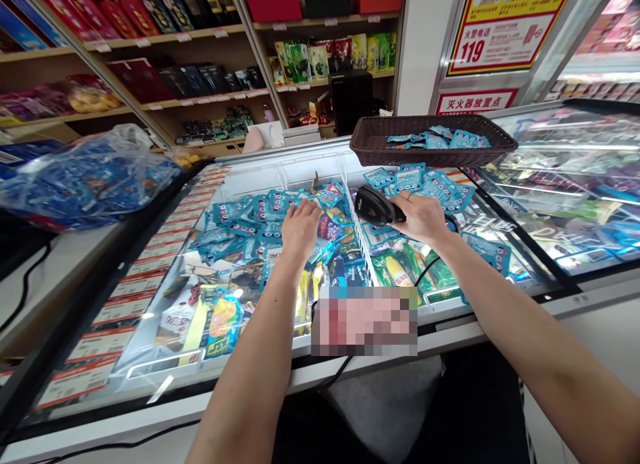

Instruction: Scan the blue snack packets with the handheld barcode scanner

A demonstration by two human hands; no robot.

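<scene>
My right hand (pixel 423 214) is closed round the handle of a black barcode scanner (pixel 376 206), its head pointing left. My left hand (pixel 301 227) reaches forward with fingers extended at the edge of a pile of small light-blue packets (pixel 240 217). Its fingertips seem to touch the packets. The pile lies spread over the glass lid of a chest freezer. More blue packets (pixel 443 187) lie beyond my right hand, below a brown woven basket (pixel 365 144) that holds further packets (pixel 440 139).
A clear plastic bag (pixel 100 171) full of blue packets stands at the left. Frozen goods (pixel 223 324) show through the freezer glass. A blurred-out pink object (pixel 365 321) lies at the front edge. A black cable (pixel 425 274) crosses the glass. Stocked shelves (pixel 200 101) stand behind.
</scene>
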